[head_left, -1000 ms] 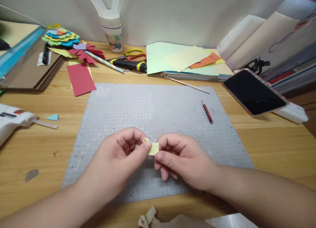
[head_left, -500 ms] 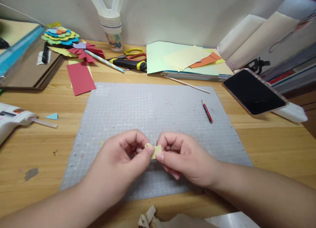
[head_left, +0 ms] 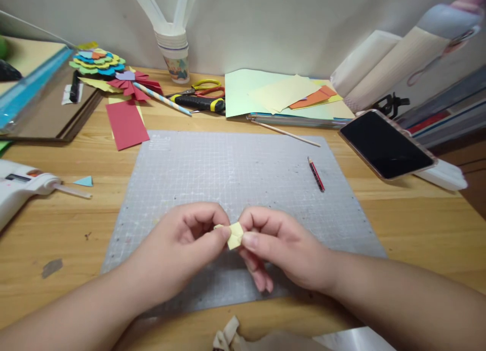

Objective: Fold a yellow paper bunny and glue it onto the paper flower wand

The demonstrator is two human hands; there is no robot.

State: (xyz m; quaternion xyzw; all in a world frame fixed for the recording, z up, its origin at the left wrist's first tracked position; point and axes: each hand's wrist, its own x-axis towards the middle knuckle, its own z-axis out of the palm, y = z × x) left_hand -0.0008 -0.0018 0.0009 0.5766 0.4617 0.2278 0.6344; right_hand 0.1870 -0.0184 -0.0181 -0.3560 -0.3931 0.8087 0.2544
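Note:
A small folded piece of pale yellow paper (head_left: 234, 235) is pinched between both hands over the near part of a grey cutting mat (head_left: 235, 168). My left hand (head_left: 182, 249) has its thumb and curled fingers closed on the paper's left side. My right hand (head_left: 281, 252) grips the right side with thumb and forefinger, its other fingers curled underneath. Most of the paper is hidden by the fingers.
A red pencil (head_left: 316, 173) and a thin wooden stick (head_left: 284, 132) lie on the mat's far right. Scissors (head_left: 201, 90), a paper stack (head_left: 284, 95), a cup (head_left: 176, 62), red paper (head_left: 127, 124), paper flowers (head_left: 100, 62), a glue gun (head_left: 23, 184) and a phone (head_left: 385, 144) ring the wooden desk.
Both hands stayed together on the paper and drew slightly closer. The paper has turned between the fingertips, showing a more folded, diamond-like shape. The camera tilted down a little.

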